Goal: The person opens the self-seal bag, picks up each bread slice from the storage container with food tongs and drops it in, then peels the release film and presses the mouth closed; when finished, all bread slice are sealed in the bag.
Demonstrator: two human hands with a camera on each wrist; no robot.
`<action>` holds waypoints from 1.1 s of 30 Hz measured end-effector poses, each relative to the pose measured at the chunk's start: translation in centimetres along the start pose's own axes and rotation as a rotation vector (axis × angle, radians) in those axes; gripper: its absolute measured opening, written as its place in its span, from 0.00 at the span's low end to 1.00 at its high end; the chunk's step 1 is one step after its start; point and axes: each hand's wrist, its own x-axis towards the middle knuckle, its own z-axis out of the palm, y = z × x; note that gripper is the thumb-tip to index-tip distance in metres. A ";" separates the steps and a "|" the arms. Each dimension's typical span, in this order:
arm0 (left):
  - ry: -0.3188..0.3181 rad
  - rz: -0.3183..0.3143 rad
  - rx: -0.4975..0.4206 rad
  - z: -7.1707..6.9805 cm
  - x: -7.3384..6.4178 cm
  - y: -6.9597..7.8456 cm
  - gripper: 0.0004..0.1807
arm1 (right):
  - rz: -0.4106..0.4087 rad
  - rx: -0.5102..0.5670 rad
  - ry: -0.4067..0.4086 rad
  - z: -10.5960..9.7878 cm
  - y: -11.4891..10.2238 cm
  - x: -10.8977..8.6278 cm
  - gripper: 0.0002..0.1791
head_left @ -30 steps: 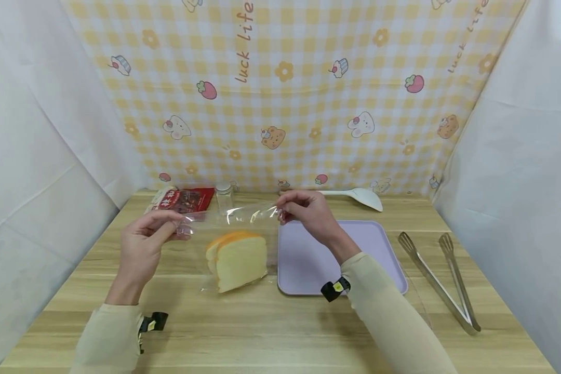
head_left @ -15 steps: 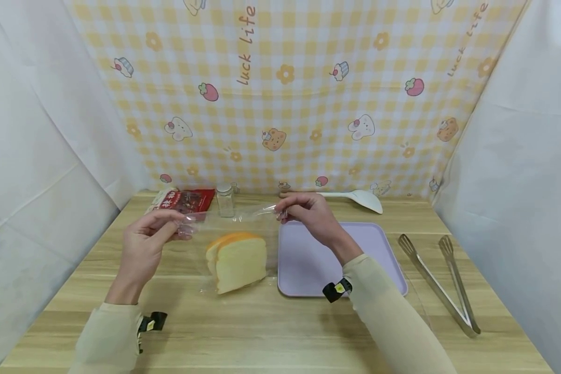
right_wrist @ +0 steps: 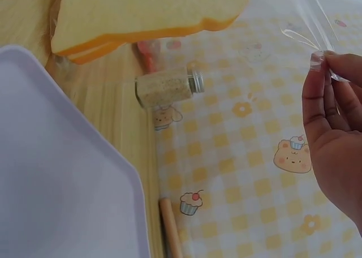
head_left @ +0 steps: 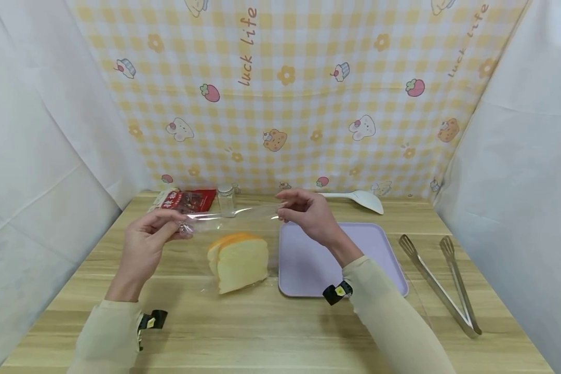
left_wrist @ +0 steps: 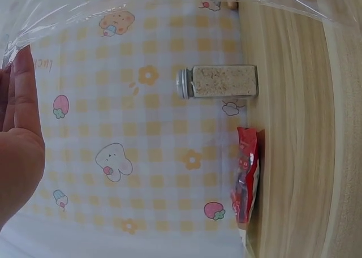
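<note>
A clear plastic bag (head_left: 236,221) is stretched between both hands, its top edge raised. Two slices of bread (head_left: 243,266) with orange-brown crusts stand inside it, one overlapping the other. My left hand (head_left: 145,244) pinches the bag's upper left corner between thumb and fingers; in the left wrist view only part of this hand (left_wrist: 20,133) shows at the edge. My right hand (head_left: 314,218) holds the upper right corner. In the right wrist view, the thumb and fingertips of that hand (right_wrist: 339,133) pinch the film, with the bread (right_wrist: 150,12) hanging into view above.
Right of the bread lies a lilac tray (head_left: 308,283). Metal tongs (head_left: 449,296) lie spread at the far right. Along the back are a red food packet (head_left: 196,200), a glass shaker jar (head_left: 226,201) of pale grains and a white spatula (head_left: 366,200) against the patterned cloth.
The right thumb and index finger have parted slightly at the bag's corner, and the top edge looks straighter. The left hand and the bread have hardly moved.
</note>
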 end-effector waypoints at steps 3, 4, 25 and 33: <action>-0.015 -0.002 0.008 0.0 0.1 -0.1 0.09 | 0.007 -0.008 0.009 0.0 -0.1 -0.1 0.18; -0.023 -0.003 0.011 0.0 0.1 -0.2 0.09 | 0.009 -0.007 0.010 0.0 -0.1 -0.1 0.18; 0.147 -0.157 0.295 1.8 0.6 0.9 0.11 | 0.004 -0.024 0.027 0.3 -0.3 -0.1 0.15; 0.120 -0.118 0.326 1.6 0.6 0.8 0.23 | -0.015 -0.023 0.036 0.2 -0.3 -0.3 0.15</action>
